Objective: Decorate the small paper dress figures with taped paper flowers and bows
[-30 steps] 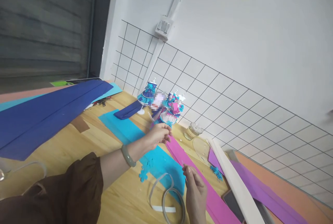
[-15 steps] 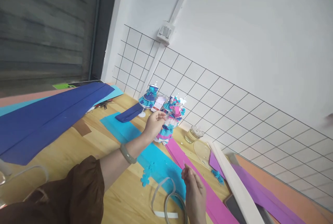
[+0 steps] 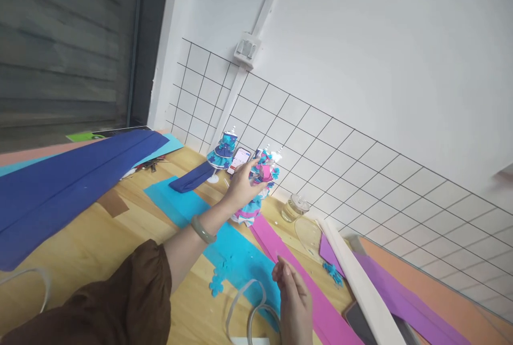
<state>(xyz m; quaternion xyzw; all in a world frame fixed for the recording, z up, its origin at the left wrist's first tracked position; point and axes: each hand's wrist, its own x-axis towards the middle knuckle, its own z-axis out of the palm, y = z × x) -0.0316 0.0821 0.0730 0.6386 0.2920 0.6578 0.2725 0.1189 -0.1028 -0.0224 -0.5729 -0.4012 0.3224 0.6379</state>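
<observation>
The left hand point(image 3: 242, 187) is at the pink-and-blue paper dress point(image 3: 249, 210), grip partly open, thumb and fingers parted beside its upper layers; contact is unclear. Nearer the camera than the dress, the right hand point(image 3: 295, 297) has its grip closed at the fingertips; any held item is indiscernible. The glass jar point(image 3: 295, 208) stands right of the dress.

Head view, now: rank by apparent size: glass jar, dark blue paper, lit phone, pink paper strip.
1. Dark blue paper
2. Pink paper strip
3. Glass jar and lit phone: too close to rank; the left hand partly covers the phone.
</observation>
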